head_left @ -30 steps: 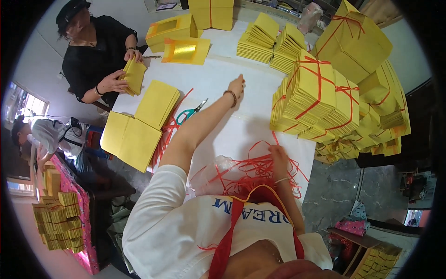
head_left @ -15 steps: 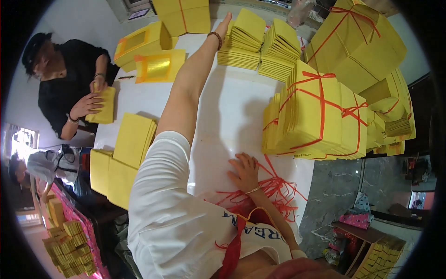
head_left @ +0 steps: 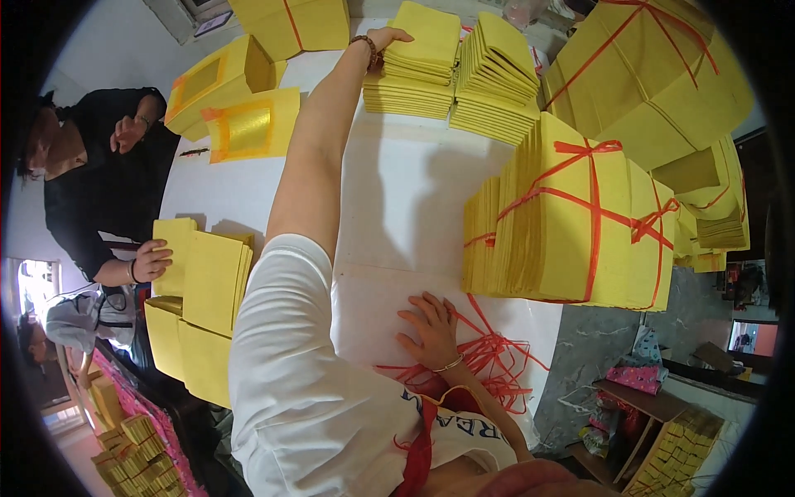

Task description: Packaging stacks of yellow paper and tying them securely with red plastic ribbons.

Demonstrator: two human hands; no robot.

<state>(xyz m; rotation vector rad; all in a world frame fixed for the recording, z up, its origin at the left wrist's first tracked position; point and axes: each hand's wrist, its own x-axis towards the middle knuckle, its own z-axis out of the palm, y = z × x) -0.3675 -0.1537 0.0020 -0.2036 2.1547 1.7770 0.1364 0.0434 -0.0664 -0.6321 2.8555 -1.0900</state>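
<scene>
My left arm stretches to the far side of the white table (head_left: 414, 248). There my left hand (head_left: 386, 38) grips the left stack of folded yellow paper (head_left: 424, 37), its thumb lying on the top sheets and its other fingers mostly hidden at the stack's left side. A second stack of folded yellow paper (head_left: 497, 66) stands just right of it. Close to my body, my right hand (head_left: 431, 335) rests palm down on the table with fingers spread and nothing in it. A tangle of red plastic string (head_left: 493, 364) lies beside its wrist.
Yellow bundles tied with red string (head_left: 571, 219) fill the right side, with larger tied ones (head_left: 654, 74) behind. At left are yellow paper stacks (head_left: 215, 282), a sheet with a gold patch (head_left: 252, 128) and a pen (head_left: 195, 152). A co-worker (head_left: 103, 174) stands at the left edge.
My left hand has come down from upright beside the left stack to a hold on its top. The co-worker has set the yellow paper on the left pile and raised one hand.
</scene>
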